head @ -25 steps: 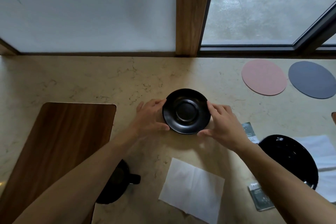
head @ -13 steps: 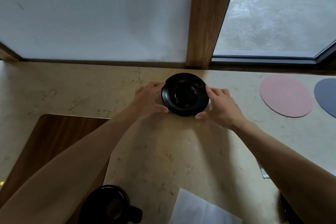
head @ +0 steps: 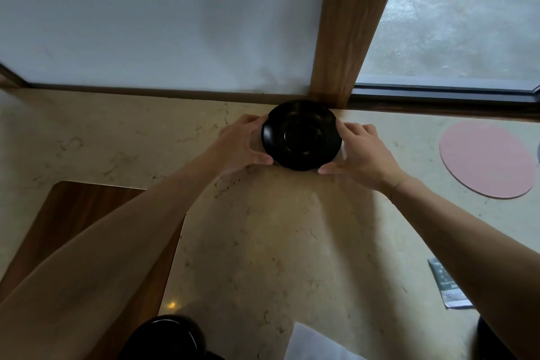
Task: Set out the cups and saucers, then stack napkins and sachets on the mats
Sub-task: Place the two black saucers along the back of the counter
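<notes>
Hands grip black saucer between them.

One black saucer, one pink mat, one black cup, one sachet, one napkin, two hands

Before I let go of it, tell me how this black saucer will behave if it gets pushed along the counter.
The black saucer looks rigid and glossy, so it would probably slide easily on the polished stone counter. Being wide and shallow, it seems unlikely to tip or roll. It looks like glazed ceramic, so a knock against the wooden post just behind it might chip it.
</notes>
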`<control>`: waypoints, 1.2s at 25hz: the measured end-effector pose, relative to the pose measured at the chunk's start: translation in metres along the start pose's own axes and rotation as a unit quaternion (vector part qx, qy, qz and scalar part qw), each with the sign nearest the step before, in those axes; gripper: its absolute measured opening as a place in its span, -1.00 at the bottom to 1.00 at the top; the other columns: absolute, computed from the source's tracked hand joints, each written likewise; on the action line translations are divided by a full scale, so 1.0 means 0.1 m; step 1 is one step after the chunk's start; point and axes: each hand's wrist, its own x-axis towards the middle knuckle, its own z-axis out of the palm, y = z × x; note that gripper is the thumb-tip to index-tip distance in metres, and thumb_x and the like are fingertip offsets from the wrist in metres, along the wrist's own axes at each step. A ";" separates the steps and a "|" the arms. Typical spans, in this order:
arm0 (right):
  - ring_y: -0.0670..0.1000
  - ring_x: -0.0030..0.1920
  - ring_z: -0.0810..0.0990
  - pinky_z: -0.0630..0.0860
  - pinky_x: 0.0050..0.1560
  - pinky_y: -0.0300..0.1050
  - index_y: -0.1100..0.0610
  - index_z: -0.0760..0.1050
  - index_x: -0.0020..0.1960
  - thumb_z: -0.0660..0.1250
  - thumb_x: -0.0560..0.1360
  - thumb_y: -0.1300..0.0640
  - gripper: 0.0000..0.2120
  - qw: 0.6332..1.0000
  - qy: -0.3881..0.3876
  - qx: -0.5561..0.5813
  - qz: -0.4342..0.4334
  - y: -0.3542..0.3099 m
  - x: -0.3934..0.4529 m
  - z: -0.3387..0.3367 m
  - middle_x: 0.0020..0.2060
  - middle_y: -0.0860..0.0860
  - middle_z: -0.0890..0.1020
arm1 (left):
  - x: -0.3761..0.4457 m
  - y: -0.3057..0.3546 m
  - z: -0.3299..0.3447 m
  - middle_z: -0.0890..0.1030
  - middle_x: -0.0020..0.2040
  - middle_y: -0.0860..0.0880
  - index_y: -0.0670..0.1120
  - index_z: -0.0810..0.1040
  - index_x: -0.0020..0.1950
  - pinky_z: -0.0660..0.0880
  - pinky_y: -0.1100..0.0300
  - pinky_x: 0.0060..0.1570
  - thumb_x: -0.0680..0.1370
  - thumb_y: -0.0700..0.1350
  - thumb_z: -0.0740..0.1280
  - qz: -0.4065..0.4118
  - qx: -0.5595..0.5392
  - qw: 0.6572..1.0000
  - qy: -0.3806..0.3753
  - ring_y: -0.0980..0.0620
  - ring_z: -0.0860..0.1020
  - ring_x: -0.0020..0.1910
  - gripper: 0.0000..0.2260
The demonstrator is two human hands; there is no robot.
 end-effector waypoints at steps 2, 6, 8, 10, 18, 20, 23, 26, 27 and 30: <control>0.14 0.43 0.18 0.32 0.37 0.15 -0.01 0.10 0.51 0.53 0.32 -0.13 -0.08 1.000 -0.003 -0.002 -0.002 0.00 0.02 -0.01 0.44 0.05 0.34 | 0.01 -0.01 0.01 0.28 0.44 0.01 0.16 0.14 0.52 0.24 -0.19 0.40 0.35 0.07 0.53 -0.007 -0.010 1.000 0.000 -0.11 0.27 0.42 -0.15; 0.14 0.43 0.19 0.32 0.36 0.14 -0.01 0.09 0.51 0.52 0.33 -0.13 -0.09 1.000 -0.008 0.000 -0.001 0.01 0.02 0.01 0.44 0.05 0.34 | 0.02 -0.02 0.02 0.28 0.44 0.01 0.14 0.14 0.53 0.24 -0.19 0.40 0.34 0.08 0.53 -0.014 -0.006 1.000 -0.004 -0.11 0.25 0.42 -0.14; 0.14 0.43 0.19 0.33 0.36 0.14 -0.02 0.08 0.52 0.51 0.34 -0.14 -0.08 1.000 -0.008 -0.005 -0.003 0.01 0.03 0.01 0.44 0.04 0.34 | 0.02 -0.03 0.02 0.29 0.44 0.01 0.15 0.15 0.52 0.24 -0.20 0.40 0.35 0.07 0.53 -0.014 -0.013 1.000 -0.004 -0.12 0.25 0.42 -0.16; 0.15 0.43 0.20 0.33 0.35 0.15 -0.02 0.06 0.52 0.51 0.34 -0.15 -0.08 1.000 -0.011 -0.008 -0.007 0.02 0.02 0.01 0.45 0.04 0.33 | 0.02 -0.03 0.01 0.27 0.45 0.00 0.16 0.13 0.52 0.23 -0.20 0.41 0.35 0.08 0.53 -0.013 -0.014 1.000 -0.010 -0.12 0.24 0.43 -0.15; 0.10 0.49 0.19 0.27 0.41 0.13 -0.02 -0.01 0.55 0.49 0.37 -0.14 -0.05 0.999 0.030 0.019 -0.007 -0.04 -0.30 -0.16 0.53 0.00 0.20 | -0.27 0.18 -0.04 0.24 0.51 -0.04 0.01 0.12 0.53 0.20 -0.16 0.44 0.33 0.12 0.53 0.014 0.023 0.999 0.024 -0.08 0.21 0.47 -0.10; 0.07 0.50 0.19 0.25 0.43 0.07 0.00 0.01 0.55 0.43 0.39 -0.19 -0.09 0.998 0.050 -0.004 -0.025 -0.04 -0.53 -0.24 0.53 -0.01 0.20 | -0.45 0.34 -0.05 0.27 0.50 -0.06 -0.05 0.17 0.53 0.20 -0.12 0.43 0.36 0.11 0.52 0.032 0.037 0.998 0.048 -0.07 0.22 0.47 -0.15; 0.05 0.49 0.22 0.27 0.42 0.04 0.04 0.09 0.55 0.39 0.40 -0.23 -0.13 0.997 0.065 -0.009 -0.037 0.02 -1.01 -0.35 0.51 0.00 0.25 | -0.81 0.59 0.02 0.27 0.51 -0.06 -0.06 0.18 0.53 0.19 -0.11 0.44 0.39 0.13 0.49 0.053 0.028 0.996 0.063 -0.04 0.22 0.48 -0.18; 0.07 0.42 0.35 0.40 0.34 0.05 0.10 0.22 0.50 0.38 0.37 -0.26 -0.17 0.994 0.096 -0.030 -0.044 0.13 -1.51 -0.47 0.44 0.05 0.38 | -1.17 0.86 0.13 0.33 0.47 -0.05 -0.04 0.24 0.51 0.25 -0.12 0.41 0.39 0.14 0.48 0.088 -0.010 0.994 0.067 -0.02 0.28 0.45 -0.22; 0.08 0.39 0.39 0.46 0.29 0.07 0.12 0.27 0.48 0.38 0.36 -0.27 -0.18 0.993 0.108 -0.035 -0.041 0.19 -1.69 -0.51 0.40 0.07 0.43 | -1.29 0.97 0.18 0.34 0.47 -0.05 -0.03 0.25 0.50 0.26 -0.10 0.42 0.39 0.14 0.48 0.097 -0.015 0.993 0.067 -0.02 0.28 0.45 -0.23; 0.10 0.34 0.45 0.53 0.17 0.15 0.13 0.35 0.43 0.40 0.35 -0.26 -0.22 0.990 0.136 -0.036 -0.016 0.35 -2.16 -0.59 0.35 0.08 0.48 | -1.56 1.30 0.34 0.35 0.46 -0.03 -0.01 0.28 0.49 0.25 0.01 0.42 0.41 0.10 0.49 0.117 -0.034 0.990 0.067 0.01 0.30 0.43 -0.28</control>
